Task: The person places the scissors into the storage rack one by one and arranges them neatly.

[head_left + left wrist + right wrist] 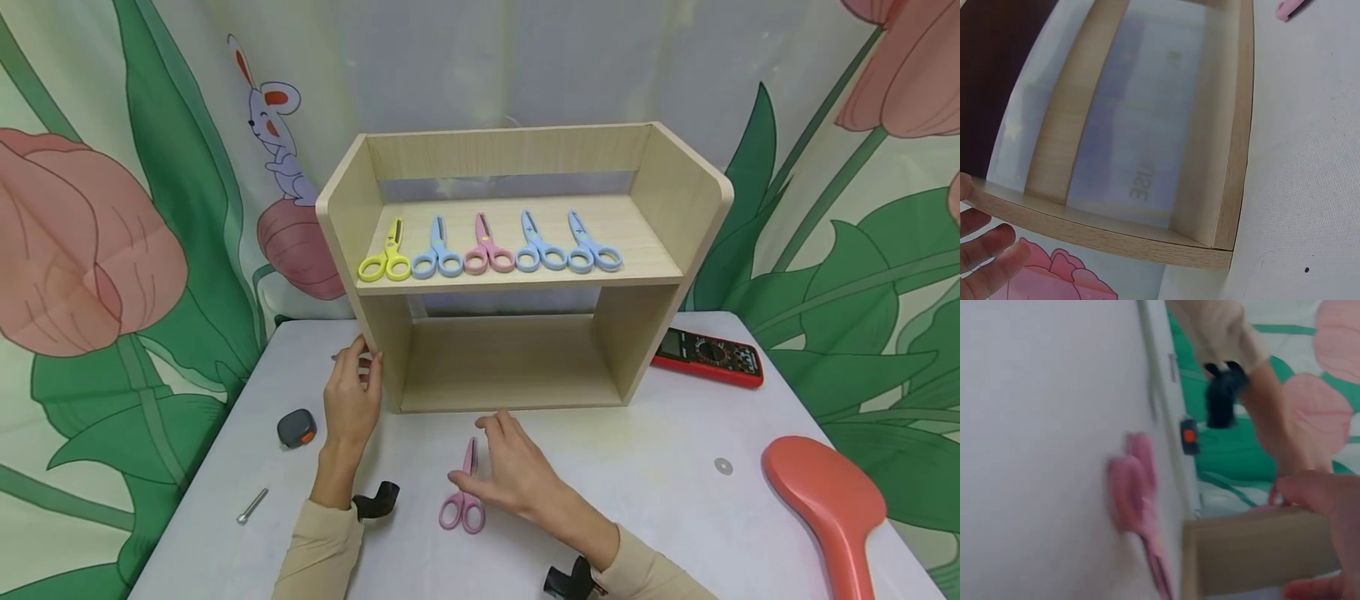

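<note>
A wooden two-tier shelf (pixel 517 287) stands on the white table. My left hand (pixel 352 400) is at its left side panel, fingers along the outer face; in the left wrist view those fingertips (pixel 1004 237) lie beside the panel's edge. Pink scissors (pixel 470 492) lie in front of the shelf, blades pointing toward it. Over them and slightly right, my right hand (pixel 513 467) reaches with thumb and fingers spread and nothing between. The scissors (pixel 1135 494) look blurred in the right wrist view. On the upper board sit yellow scissors (pixel 386 265), pink scissors (pixel 487 257) and several blue scissors (pixel 536 254) in a row.
Left on the table are a tape measure (pixel 297 428) and a bolt (pixel 252 506). To the right lie a red multimeter (pixel 708 357), a washer (pixel 723 466) and a coral-red, paddle-shaped object (pixel 828 500). A printed curtain (pixel 510 67) hangs behind.
</note>
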